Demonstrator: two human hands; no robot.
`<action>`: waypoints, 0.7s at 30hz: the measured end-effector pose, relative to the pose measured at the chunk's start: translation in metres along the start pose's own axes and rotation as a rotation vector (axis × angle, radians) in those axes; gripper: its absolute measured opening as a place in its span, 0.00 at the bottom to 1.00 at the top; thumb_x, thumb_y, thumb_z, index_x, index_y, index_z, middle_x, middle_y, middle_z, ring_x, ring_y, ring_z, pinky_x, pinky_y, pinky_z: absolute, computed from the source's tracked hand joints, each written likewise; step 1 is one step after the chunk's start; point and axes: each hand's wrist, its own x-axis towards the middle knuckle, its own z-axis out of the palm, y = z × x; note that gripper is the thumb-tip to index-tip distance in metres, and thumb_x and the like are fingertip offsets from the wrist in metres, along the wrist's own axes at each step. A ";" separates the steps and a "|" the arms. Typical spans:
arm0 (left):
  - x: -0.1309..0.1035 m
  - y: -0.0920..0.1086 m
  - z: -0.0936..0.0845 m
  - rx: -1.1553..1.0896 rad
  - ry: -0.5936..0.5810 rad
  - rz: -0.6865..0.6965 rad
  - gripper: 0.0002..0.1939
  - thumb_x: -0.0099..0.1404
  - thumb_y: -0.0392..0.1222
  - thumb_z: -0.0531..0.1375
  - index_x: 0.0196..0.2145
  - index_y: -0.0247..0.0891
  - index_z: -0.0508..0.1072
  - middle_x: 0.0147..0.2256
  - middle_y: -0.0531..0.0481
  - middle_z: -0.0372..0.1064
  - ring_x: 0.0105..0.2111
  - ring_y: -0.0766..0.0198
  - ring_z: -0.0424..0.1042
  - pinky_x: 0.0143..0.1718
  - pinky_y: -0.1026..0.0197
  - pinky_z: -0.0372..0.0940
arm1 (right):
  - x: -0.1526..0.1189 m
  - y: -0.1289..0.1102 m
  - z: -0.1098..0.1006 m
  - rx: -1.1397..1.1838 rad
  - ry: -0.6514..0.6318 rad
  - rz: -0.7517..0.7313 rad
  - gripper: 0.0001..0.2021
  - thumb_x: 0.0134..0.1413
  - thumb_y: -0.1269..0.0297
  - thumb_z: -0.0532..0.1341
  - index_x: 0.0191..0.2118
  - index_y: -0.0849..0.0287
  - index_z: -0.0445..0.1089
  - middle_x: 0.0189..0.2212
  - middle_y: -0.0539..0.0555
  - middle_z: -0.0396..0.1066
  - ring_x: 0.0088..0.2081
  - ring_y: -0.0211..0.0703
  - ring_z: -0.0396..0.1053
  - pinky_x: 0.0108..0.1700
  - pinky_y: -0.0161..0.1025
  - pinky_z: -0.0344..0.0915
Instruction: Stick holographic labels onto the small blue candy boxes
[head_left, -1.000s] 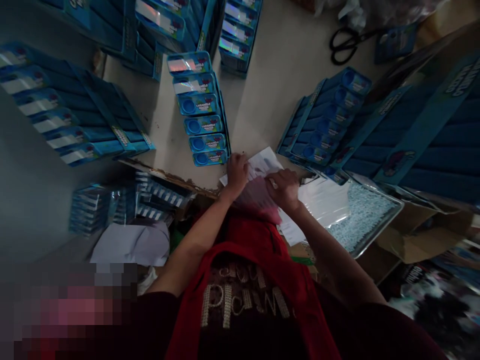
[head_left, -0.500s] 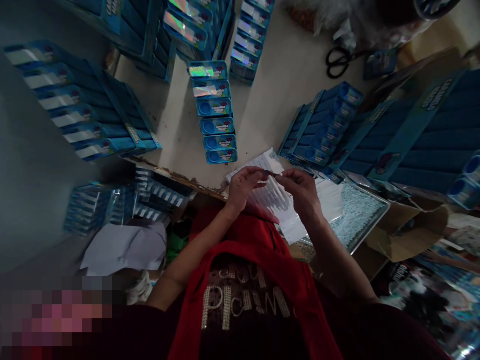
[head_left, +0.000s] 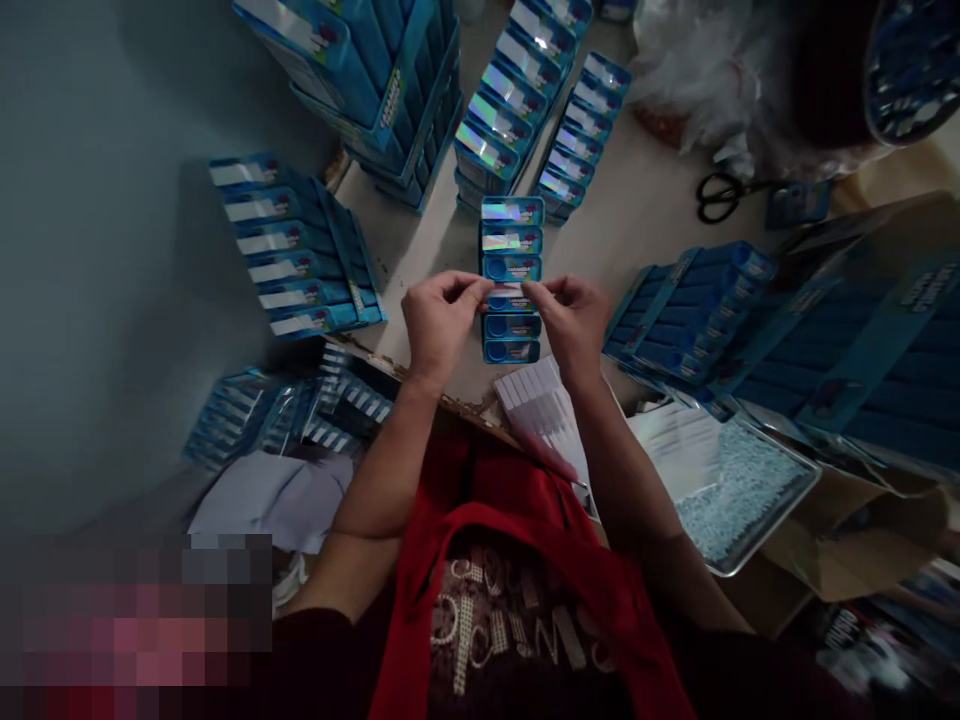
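A row of several small blue boxes (head_left: 511, 327) lies on the table in front of me, with shiny strips on the two farthest ones. Over the middle of this row, my left hand (head_left: 446, 325) and my right hand (head_left: 571, 325) pinch the two ends of a thin, pale strip (head_left: 508, 288). The strip is stretched level between my fingertips, close to the box faces; whether it touches them I cannot tell. Below the row, sheets of white strips (head_left: 536, 400) lie at the table's edge, partly beside my right forearm.
Stacks of blue boxes stand at the left (head_left: 300, 250), at the back (head_left: 499, 120) and at the right (head_left: 694, 310). Black scissors (head_left: 718, 197) lie at the back right. A metal tray (head_left: 806, 490) of pale blue bits is beside my right forearm, near an open cardboard box (head_left: 862, 550).
Both hands have moved from above the white sheets to over the row of boxes and are farther apart, the strip now stretched between them. The view has shifted left.
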 end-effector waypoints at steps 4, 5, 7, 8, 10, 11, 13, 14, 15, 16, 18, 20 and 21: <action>0.041 -0.010 0.000 -0.006 -0.041 -0.002 0.05 0.66 0.40 0.71 0.33 0.36 0.85 0.27 0.51 0.79 0.26 0.66 0.77 0.32 0.65 0.72 | 0.030 0.005 0.022 -0.045 -0.026 0.004 0.14 0.60 0.52 0.69 0.31 0.58 0.78 0.26 0.48 0.72 0.30 0.39 0.68 0.34 0.36 0.61; 0.046 -0.013 0.000 -0.004 -0.042 -0.003 0.05 0.66 0.39 0.72 0.33 0.36 0.85 0.27 0.51 0.79 0.26 0.66 0.77 0.32 0.65 0.72 | 0.034 0.006 0.024 -0.047 -0.040 0.002 0.14 0.60 0.52 0.68 0.32 0.57 0.77 0.27 0.48 0.73 0.31 0.40 0.69 0.35 0.36 0.62; 0.052 -0.018 -0.001 -0.004 -0.046 -0.006 0.05 0.66 0.39 0.72 0.33 0.36 0.85 0.27 0.51 0.79 0.26 0.65 0.78 0.32 0.64 0.72 | 0.039 0.008 0.028 -0.050 -0.071 -0.002 0.14 0.61 0.51 0.68 0.32 0.57 0.77 0.28 0.49 0.74 0.33 0.41 0.70 0.36 0.37 0.64; 0.053 -0.021 -0.001 -0.007 -0.048 -0.009 0.05 0.66 0.39 0.72 0.33 0.36 0.85 0.27 0.50 0.79 0.26 0.65 0.78 0.32 0.64 0.72 | 0.040 0.008 0.029 -0.056 -0.080 -0.004 0.14 0.61 0.51 0.68 0.32 0.57 0.77 0.28 0.49 0.73 0.33 0.42 0.70 0.36 0.37 0.64; 0.054 -0.025 -0.002 -0.018 -0.059 -0.022 0.05 0.65 0.40 0.72 0.33 0.36 0.85 0.27 0.50 0.80 0.27 0.65 0.78 0.32 0.65 0.72 | 0.040 0.007 0.030 -0.082 -0.070 -0.008 0.13 0.60 0.52 0.68 0.31 0.56 0.77 0.26 0.49 0.72 0.32 0.41 0.70 0.35 0.37 0.63; 0.055 -0.027 -0.002 -0.029 -0.067 -0.032 0.05 0.65 0.40 0.72 0.34 0.36 0.85 0.27 0.50 0.80 0.27 0.65 0.78 0.32 0.65 0.72 | 0.041 0.005 0.030 -0.100 -0.054 -0.007 0.13 0.58 0.53 0.69 0.30 0.56 0.77 0.25 0.48 0.71 0.31 0.41 0.69 0.35 0.37 0.63; 0.055 -0.029 -0.001 -0.057 -0.083 -0.054 0.05 0.65 0.41 0.73 0.34 0.37 0.85 0.28 0.50 0.80 0.26 0.65 0.78 0.31 0.65 0.72 | 0.041 0.003 0.030 -0.129 -0.027 0.007 0.12 0.56 0.54 0.70 0.29 0.56 0.76 0.23 0.47 0.70 0.28 0.39 0.66 0.33 0.36 0.60; 0.055 -0.029 -0.001 -0.072 -0.088 -0.062 0.06 0.65 0.41 0.73 0.34 0.36 0.85 0.28 0.50 0.81 0.27 0.66 0.78 0.32 0.65 0.73 | 0.041 0.002 0.030 -0.133 -0.026 0.019 0.12 0.55 0.54 0.70 0.28 0.57 0.76 0.23 0.46 0.70 0.27 0.38 0.66 0.33 0.36 0.59; 0.054 -0.029 -0.001 -0.086 -0.092 -0.069 0.06 0.65 0.42 0.73 0.34 0.36 0.85 0.29 0.50 0.81 0.27 0.66 0.78 0.32 0.65 0.73 | 0.041 0.001 0.029 -0.131 -0.033 0.031 0.12 0.54 0.54 0.70 0.28 0.57 0.76 0.23 0.46 0.70 0.27 0.37 0.65 0.32 0.36 0.58; 0.054 -0.029 -0.001 -0.097 -0.093 -0.073 0.06 0.66 0.42 0.73 0.34 0.36 0.85 0.29 0.50 0.81 0.27 0.66 0.79 0.32 0.65 0.73 | 0.041 0.001 0.029 -0.125 -0.045 0.036 0.12 0.54 0.54 0.70 0.28 0.56 0.76 0.23 0.46 0.70 0.27 0.37 0.65 0.32 0.36 0.58; 0.053 -0.030 -0.001 -0.117 -0.095 -0.083 0.08 0.66 0.43 0.73 0.34 0.36 0.84 0.29 0.50 0.81 0.27 0.66 0.79 0.33 0.65 0.74 | 0.042 0.003 0.028 -0.120 -0.064 0.024 0.13 0.56 0.53 0.70 0.29 0.56 0.75 0.24 0.46 0.71 0.28 0.38 0.66 0.32 0.36 0.58; 0.054 -0.034 0.000 -0.149 -0.107 -0.112 0.10 0.66 0.46 0.74 0.35 0.36 0.83 0.30 0.50 0.81 0.27 0.67 0.78 0.32 0.66 0.74 | 0.044 0.008 0.029 -0.149 -0.055 0.005 0.13 0.57 0.51 0.70 0.31 0.55 0.74 0.25 0.47 0.71 0.30 0.39 0.67 0.34 0.37 0.60; 0.056 -0.038 0.001 -0.171 -0.116 -0.139 0.12 0.65 0.48 0.75 0.36 0.36 0.83 0.30 0.50 0.81 0.27 0.67 0.78 0.32 0.66 0.74 | 0.046 0.012 0.029 -0.174 -0.035 0.000 0.13 0.57 0.51 0.71 0.32 0.55 0.74 0.26 0.47 0.70 0.30 0.40 0.67 0.35 0.37 0.61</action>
